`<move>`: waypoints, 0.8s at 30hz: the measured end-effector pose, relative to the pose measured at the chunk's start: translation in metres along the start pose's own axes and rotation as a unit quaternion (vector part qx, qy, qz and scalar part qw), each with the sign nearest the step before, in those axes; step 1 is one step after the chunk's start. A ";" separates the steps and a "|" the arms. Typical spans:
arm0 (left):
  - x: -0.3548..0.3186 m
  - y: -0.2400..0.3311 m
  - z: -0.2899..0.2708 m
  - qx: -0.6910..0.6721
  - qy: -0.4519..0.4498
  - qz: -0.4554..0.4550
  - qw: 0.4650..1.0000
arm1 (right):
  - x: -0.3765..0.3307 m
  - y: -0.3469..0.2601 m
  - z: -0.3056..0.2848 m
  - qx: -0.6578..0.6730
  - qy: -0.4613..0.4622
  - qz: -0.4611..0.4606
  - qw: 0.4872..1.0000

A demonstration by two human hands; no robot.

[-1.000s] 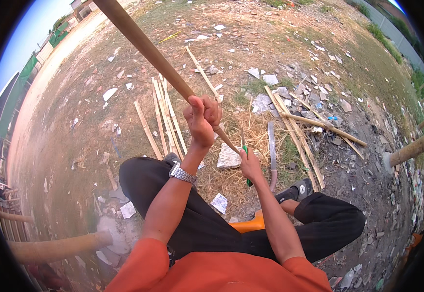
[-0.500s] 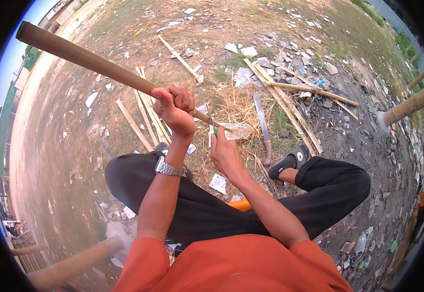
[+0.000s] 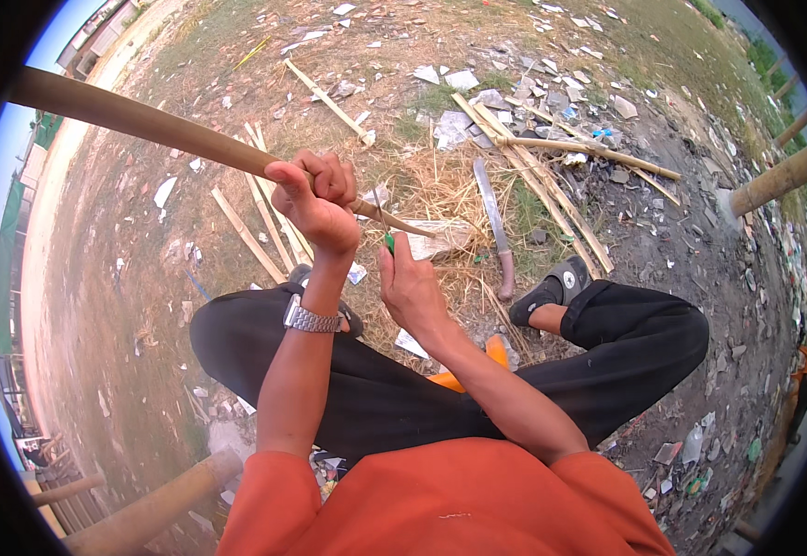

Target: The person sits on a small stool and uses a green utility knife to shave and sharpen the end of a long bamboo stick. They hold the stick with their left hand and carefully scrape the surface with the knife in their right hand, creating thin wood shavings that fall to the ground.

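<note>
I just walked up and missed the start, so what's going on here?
A seated person grips a bamboo pole in the left hand. The right hand holds a green-handled knife, its blade crossing the pole near the thin end, which reaches over a wood block. A machete lies unheld on the straw to the right of the block, and bamboo strips lie on the ground to either side.

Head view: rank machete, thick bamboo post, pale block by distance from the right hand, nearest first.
1. Pale block, just ahead of the right hand.
2. Machete, on the ground right of the block.
3. Thick bamboo post, far right.
</note>
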State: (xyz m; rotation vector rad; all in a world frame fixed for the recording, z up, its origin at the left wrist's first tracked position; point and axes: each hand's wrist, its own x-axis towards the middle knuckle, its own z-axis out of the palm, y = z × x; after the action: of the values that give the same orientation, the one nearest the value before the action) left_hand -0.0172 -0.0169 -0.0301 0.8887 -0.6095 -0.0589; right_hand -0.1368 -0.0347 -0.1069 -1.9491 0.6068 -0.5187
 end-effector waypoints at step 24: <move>0.006 0.004 -0.003 -0.018 0.008 -0.021 1.000 | 0.007 0.061 0.000 -0.121 -0.074 0.100 0.985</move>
State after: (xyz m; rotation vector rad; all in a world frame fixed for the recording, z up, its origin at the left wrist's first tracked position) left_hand -0.0112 -0.0136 -0.0256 0.8670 -0.5724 -0.1007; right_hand -0.1426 -0.0628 -0.1615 -2.1012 0.7898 -0.1784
